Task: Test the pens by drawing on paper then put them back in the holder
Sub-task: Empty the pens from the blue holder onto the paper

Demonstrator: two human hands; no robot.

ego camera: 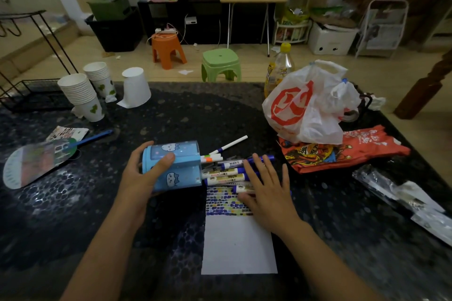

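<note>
Boxy blue holder (175, 166) tipped, slim pens (225, 173) spilled

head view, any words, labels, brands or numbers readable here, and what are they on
No text can be read for certain.
Blue-capped marker pens: printed barrel labels, too small and blurred.
Yellow-capped clear plastic bottle: yellow label, blurred.
White plastic bag: red emblem only, no legible letters.
Red printed plastic bag: white characters, unreadable.
Light blue pen holder: cartoon cat faces, no words.
Round printed hand fan: print blurred.
</note>
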